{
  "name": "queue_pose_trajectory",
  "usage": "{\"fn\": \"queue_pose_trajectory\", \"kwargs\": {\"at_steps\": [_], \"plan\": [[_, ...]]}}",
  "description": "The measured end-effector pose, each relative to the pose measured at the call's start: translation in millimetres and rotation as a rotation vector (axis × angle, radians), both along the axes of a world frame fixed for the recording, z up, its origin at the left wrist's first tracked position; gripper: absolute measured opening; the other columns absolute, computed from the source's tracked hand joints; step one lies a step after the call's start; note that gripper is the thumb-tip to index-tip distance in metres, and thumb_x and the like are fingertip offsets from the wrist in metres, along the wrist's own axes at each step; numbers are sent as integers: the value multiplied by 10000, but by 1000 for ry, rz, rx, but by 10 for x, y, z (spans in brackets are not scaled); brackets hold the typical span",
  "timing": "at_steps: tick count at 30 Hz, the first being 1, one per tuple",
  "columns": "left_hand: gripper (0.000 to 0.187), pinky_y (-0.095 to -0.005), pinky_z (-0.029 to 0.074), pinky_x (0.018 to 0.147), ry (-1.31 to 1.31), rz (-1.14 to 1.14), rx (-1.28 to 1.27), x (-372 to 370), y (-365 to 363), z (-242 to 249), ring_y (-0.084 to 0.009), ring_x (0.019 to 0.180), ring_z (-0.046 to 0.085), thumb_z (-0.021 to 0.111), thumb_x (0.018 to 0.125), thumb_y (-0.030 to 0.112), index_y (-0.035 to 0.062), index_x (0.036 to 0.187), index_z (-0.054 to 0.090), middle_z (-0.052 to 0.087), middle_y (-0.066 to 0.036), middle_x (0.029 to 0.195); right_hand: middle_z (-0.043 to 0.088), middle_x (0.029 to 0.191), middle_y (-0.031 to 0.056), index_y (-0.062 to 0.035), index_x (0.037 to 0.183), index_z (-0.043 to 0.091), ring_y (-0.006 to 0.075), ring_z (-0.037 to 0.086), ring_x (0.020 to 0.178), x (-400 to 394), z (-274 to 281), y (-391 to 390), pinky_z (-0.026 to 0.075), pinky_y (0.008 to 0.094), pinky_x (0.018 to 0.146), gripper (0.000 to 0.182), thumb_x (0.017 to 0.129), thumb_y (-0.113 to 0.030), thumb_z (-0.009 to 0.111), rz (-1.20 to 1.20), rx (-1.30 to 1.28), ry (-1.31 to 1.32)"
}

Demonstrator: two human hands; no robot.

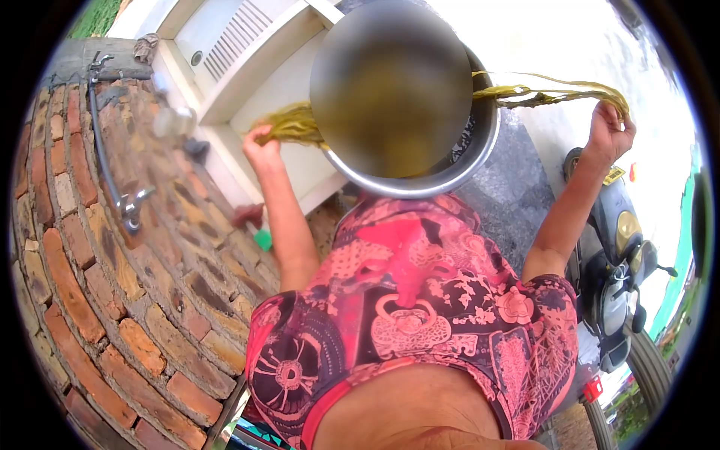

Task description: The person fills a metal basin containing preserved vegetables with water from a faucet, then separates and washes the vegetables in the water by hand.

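A large round metal pot (486,146) stands right in front of my body, most of its inside hidden by a round blur. On its left side my left hand (264,152) is closed round a bunch of limp yellow-green pickled greens (298,125), which stretches to the pot's rim. Out to the right, my right hand (611,133) pinches the end of long, stringy pickled greens (544,96). These strands run back over the right rim, slightly sagging. Wet glints show on the pot's inner wall. Both arms are spread wide.
A pale sink unit (281,86) with a ridged board (238,39) lies beyond my left hand. At left, a brick wall (142,300) carries a pipe with taps (131,210). A parked scooter (619,262) stands at right, beside dark grey paving (517,180).
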State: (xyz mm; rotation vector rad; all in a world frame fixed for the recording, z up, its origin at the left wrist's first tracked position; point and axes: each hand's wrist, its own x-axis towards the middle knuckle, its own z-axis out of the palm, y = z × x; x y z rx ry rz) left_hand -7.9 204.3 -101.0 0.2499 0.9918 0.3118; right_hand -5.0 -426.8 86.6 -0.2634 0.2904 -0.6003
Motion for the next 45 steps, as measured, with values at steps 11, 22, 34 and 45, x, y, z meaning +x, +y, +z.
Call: {"fn": "queue_pose_trajectory", "kwargs": {"at_steps": [11, 22, 34, 45], "plan": [[171, -216, 382, 503, -585, -631, 664, -176, -861, 1569, -91, 566, 441, 496, 815, 30, 2, 981, 526, 561, -143, 917, 536, 721, -5, 7, 1115, 532, 22, 377, 491, 26, -241, 2273, 344, 196, 371, 360, 867, -254, 536, 1114, -325, 296], [319, -223, 429, 518, -548, -1065, 828, -487, -1598, 1738, -91, 632, 529, 656, 742, -33, -10, 1043, 555, 617, -111, 961, 601, 732, 8, -55, 902, 601, 82, 513, 556, -11, -246, 3264, 318, 204, 379, 202, 814, -229, 655, 1349, -190, 412], [206, -304, 546, 580, -7, -847, 309, -625, -1142, 1127, -226, 626, 631, 577, 789, -12, -116, 960, 528, 624, -189, 777, 548, 690, -32, -93, 1096, 632, 20, 350, 453, 433, 9, 2443, 253, 173, 387, 260, 844, -107, 570, 1245, -865, 360], [200, -351, 541, 801, -164, -638, -238, -371, -1622, 1071, -271, 917, 615, 542, 846, -1, -67, 1033, 512, 601, -186, 1008, 560, 742, -28, -29, 1119, 598, 27, 466, 654, -175, 332, 2783, 398, 198, 573, 274, 872, -145, 577, 1542, -1269, 78]]}}
